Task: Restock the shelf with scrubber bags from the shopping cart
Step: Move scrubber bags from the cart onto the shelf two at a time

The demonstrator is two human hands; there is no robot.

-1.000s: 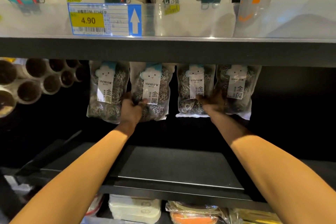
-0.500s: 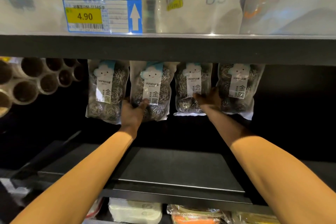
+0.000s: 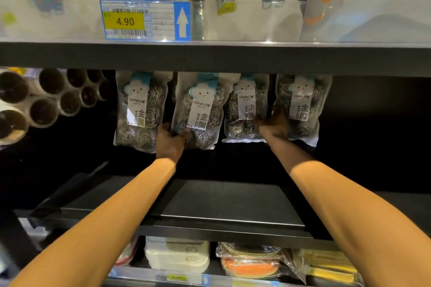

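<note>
Beneath the upper shelf (image 3: 210, 58), four scrubber bags (image 3: 140, 112) hang side by side in one row. Each has its long axis vertical and its label facing outward. Their tops are hidden behind the shelf edge. The shopping cart is not in view.

1. Left hand (image 3: 170, 141): grips the lower left corner of the second bag (image 3: 198, 109). The thumb lies across the front of the pack; the other fingers are hidden behind it. The bag extends up and to the right from this grip.
2. Right hand (image 3: 275, 123): sits at the gap between the third bag (image 3: 245, 109) and the fourth bag (image 3: 303, 105). Its fingers lie over the lower right front of the third bag and the thumb points up. The hand is in deep shade, so whether the fingers curl round the bag's edge cannot be told.

Judgement: all four bags appear already hung, so the step in hand is probably squaring the row. The left hand is nearer the second bag and the right hand nearer the third. Each bag would swing sideways from its bottom while its top stays put.

Change from half a second ago: both hands keep the same places on the same bags, and the row shows no visible shift. Only the view has moved slightly, so the price tag (image 3: 144, 21) sits further right.
</note>
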